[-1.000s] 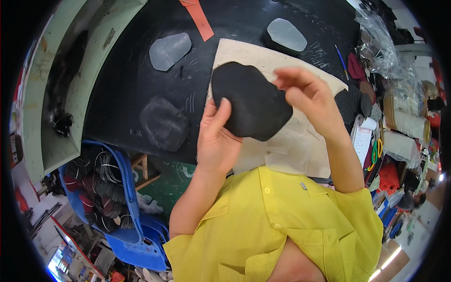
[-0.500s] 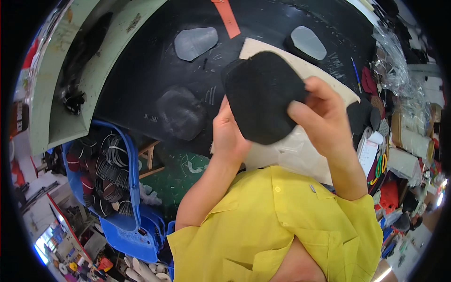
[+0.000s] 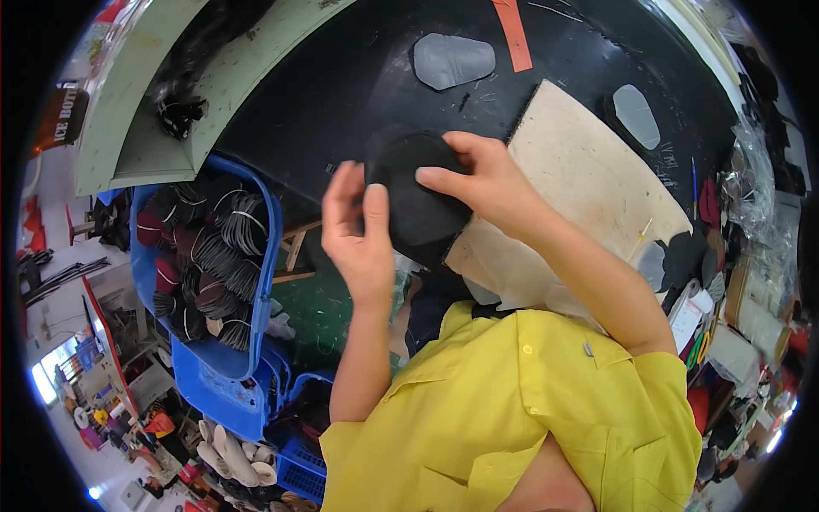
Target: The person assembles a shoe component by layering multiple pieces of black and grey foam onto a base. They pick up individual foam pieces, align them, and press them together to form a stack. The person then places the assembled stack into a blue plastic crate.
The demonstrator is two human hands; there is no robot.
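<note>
A black rounded flat piece (image 3: 418, 192) lies between my hands over the dark worktable (image 3: 341, 102). My right hand (image 3: 490, 183) grips it, thumb on the upper face and fingers at its far right edge. At its left edge is my left hand (image 3: 360, 235), thumb up against the edge and fingers spread apart, slightly smeared by motion. I cannot tell whether the piece rests on the table or how many layers it has. A pale cream sheet (image 3: 589, 162) lies to the right. Farther off are one grey rounded plate (image 3: 454, 61) and another grey plate (image 3: 636, 118).
An orange strip (image 3: 514, 38) lies at the far side. At the left a blue bin (image 3: 271, 230) holds several dark and maroon bundles, below a pale green metal trough (image 3: 145, 145). Scissors (image 3: 699, 350), a blue pen (image 3: 694, 192) and clear plastic wrap (image 3: 751, 171) are at the right.
The black piece has moved left and lower, off the cream sheet, toward where a dark rounded piece lay. My left hand has opened from underneath it to its left edge. The view has shifted.
</note>
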